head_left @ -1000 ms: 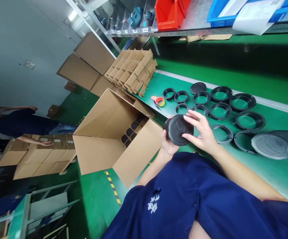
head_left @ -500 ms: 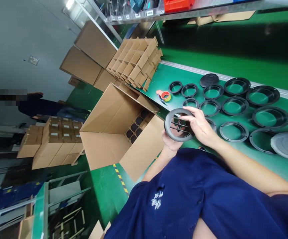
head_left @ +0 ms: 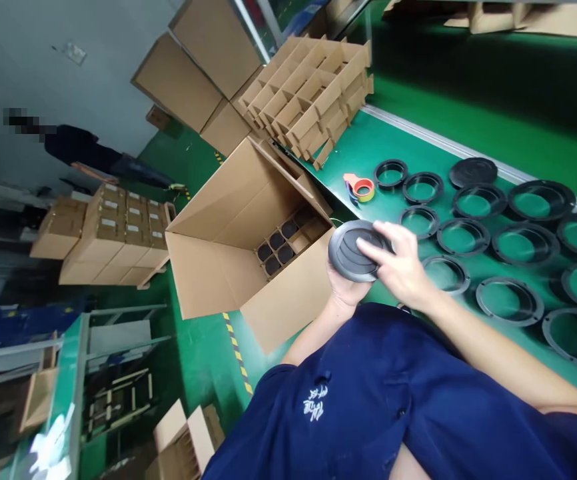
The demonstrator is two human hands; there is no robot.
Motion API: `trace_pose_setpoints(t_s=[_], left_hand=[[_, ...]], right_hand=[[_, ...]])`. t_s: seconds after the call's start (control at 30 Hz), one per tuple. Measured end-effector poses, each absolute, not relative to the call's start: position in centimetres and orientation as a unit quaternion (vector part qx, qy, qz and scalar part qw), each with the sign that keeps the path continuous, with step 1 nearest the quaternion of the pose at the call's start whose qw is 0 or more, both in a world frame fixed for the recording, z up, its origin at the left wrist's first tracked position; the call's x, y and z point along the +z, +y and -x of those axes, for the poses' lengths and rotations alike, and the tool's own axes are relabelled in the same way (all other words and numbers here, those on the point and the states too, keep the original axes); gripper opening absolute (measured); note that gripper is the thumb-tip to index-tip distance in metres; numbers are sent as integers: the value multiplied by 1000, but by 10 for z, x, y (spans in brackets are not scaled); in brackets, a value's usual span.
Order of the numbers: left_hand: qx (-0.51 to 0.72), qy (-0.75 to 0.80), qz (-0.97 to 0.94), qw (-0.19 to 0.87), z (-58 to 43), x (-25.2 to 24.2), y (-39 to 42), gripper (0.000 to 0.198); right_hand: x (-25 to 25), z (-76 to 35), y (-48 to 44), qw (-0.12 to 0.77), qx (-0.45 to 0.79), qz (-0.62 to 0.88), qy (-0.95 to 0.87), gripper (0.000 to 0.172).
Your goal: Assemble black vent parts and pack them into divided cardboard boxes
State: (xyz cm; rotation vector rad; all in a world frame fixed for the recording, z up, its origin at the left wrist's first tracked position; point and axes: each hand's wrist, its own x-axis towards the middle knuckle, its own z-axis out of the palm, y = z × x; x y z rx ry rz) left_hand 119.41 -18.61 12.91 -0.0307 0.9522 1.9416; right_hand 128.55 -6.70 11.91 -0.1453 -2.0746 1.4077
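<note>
A round black air vent (head_left: pixel 346 257) with slats lying flat across its face is held up in front of my shirt. My left hand (head_left: pixel 347 288) is closed around it from below, most of its fingers hidden behind the vent. My right hand (head_left: pixel 403 267) reaches in from the right with fingers apart, fingertips resting on the face and far edge of the vent. Just left of my hands stands an open cardboard box (head_left: pixel 288 303), tilted in view, with dark round pieces (head_left: pixel 276 241) in a cardboard divider inside.
Several black rings (head_left: pixel 463 237) lie in rows on the green table, beside a black disc (head_left: pixel 473 172) and a tape dispenser (head_left: pixel 361 188). Cardboard dividers (head_left: pixel 313 87) are stacked at the back. A person (head_left: pixel 83 150) stands far left near stacked cartons (head_left: pixel 123 233).
The vent's slats, edge-on with gaps between them before, now lie flat and cover the opening. My right fingers stay on the vent. The view has shifted, so the table's things appear lower and further right.
</note>
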Motion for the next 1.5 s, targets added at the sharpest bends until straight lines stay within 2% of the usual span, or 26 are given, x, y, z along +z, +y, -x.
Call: trace_pose_setpoints(t_s=[0.07, 0.1, 0.17, 0.23, 0.3, 0.37, 0.47, 0.57, 0.63, 0.73, 0.93, 1.07, 1.17, 1.3, 1.37, 1.5], left_hand=[[797, 375, 51, 471, -1183, 122, -195, 60], [804, 363, 70, 465, -1178, 118, -199, 60], [825, 341, 99, 441, -1168, 108, -208, 64], [843, 332, 107, 408, -1155, 98, -216, 69], [857, 336, 94, 378, -1138, 89, -226, 69], [862, 358, 78, 351, -1115, 83, -241, 68], [832, 482, 58, 268, -1069, 80, -272, 71], [730, 651, -68, 197, -1018, 79, -304, 87], [638, 711, -184, 230, -987, 73, -319, 94], [538, 744, -271, 289, -946, 51, -327, 91], [497, 746, -286, 339, -887, -5, -319, 99], [443, 752, -366, 322, -856, -36, -317, 105], [357, 825, -319, 300, -827, -77, -317, 111], [215, 917, -162, 293, -786, -152, -311, 115], [168, 920, -148, 323, -775, -180, -300, 113], [143, 916, -131, 352, -788, -181, -273, 101]], right_hand=[[112, -1274, -77, 279, 481, 20, -831, 50], [107, -1267, -81, 267, 493, 44, -827, 50], [97, -1252, -90, 223, 580, 135, -772, 57], [87, -1232, -98, 123, 695, 182, -685, 65], [78, -1210, -107, 21, 778, 189, -599, 63], [69, -1186, -118, -25, 814, 211, -540, 62], [53, -1147, -135, -41, 814, 260, -518, 64], [32, -1110, -152, -42, 774, 265, -573, 67], [17, -1087, -163, -40, 751, 251, -609, 69], [-4, -1057, -177, -51, 733, 245, -632, 74], [-41, -1012, -185, -39, 672, 306, -674, 85], [-55, -989, -180, -50, 624, 346, -699, 83], [-49, -980, -179, -10, 557, 324, -765, 80], [-20, -1007, -172, 7, 499, 195, -844, 56], [-5, -1037, -165, 7, 486, 166, -858, 52], [24, -1088, -171, 8, 430, 214, -877, 55]])
